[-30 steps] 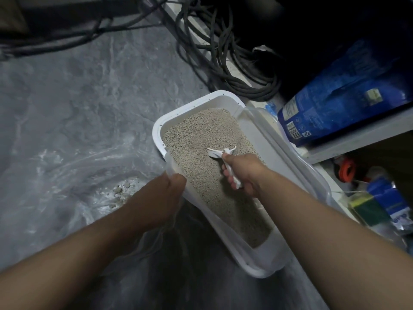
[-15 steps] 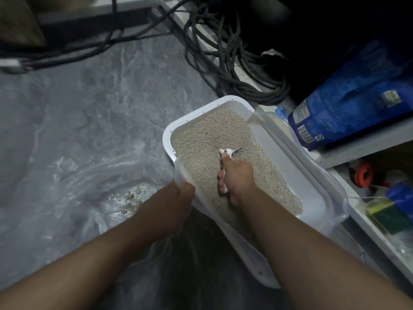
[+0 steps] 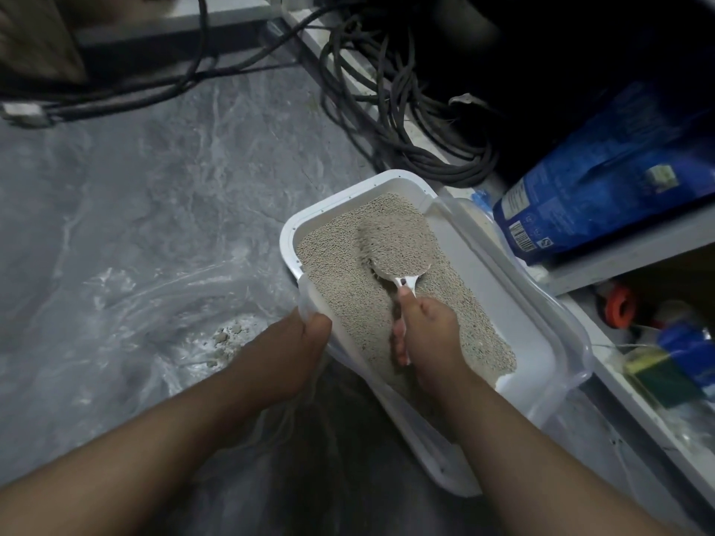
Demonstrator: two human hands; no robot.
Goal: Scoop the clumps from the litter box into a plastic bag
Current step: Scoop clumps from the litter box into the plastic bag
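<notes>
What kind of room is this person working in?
Probably a utility or storage corner of a home: a litter box on a grey floor, coiled cables by the wall, and a blue bag on low shelving.

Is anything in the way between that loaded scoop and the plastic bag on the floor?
Only the litter box's near-left rim and the left hand gripping it lie between the scoop and the plastic bag. Lifted over them, the path looks open.
</notes>
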